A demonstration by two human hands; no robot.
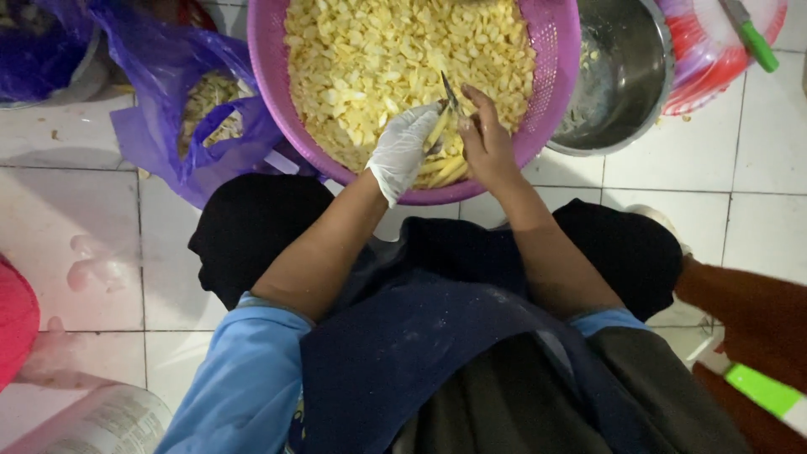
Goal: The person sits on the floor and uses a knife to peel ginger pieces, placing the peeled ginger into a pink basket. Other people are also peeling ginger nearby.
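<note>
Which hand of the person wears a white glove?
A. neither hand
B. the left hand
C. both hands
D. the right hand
B: the left hand is covered by a white glove and holds a pale yellow piece, while the right hand is bare and holds a small knife over the purple basket.

Bare tiles point(92, 252) leftward (basket point(269, 84) ahead)

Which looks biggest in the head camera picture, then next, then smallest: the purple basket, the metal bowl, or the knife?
1. Purple basket, widest, though its top is cut off.
2. Metal bowl, also partly cut off, clearly narrower.
3. Knife, a thin blade held by the right hand, beside the gloved left hand.
</note>
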